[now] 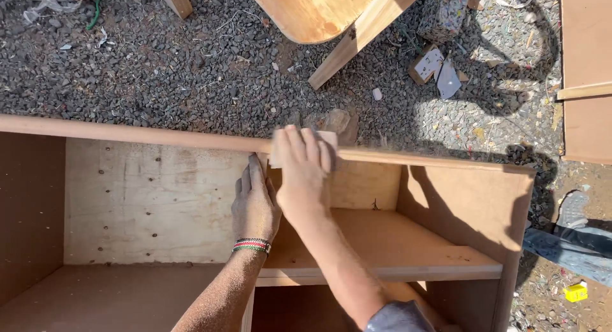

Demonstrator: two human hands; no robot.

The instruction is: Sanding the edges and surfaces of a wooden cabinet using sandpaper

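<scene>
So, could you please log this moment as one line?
right hand: presses sanding block on cabinet top edge | left hand: flat against back panel

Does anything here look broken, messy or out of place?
Mostly the ground: the gravel is strewn with litter, wood offcuts and a small box. The cabinet looks sound, though its back panel is stained and pocked.
</scene>
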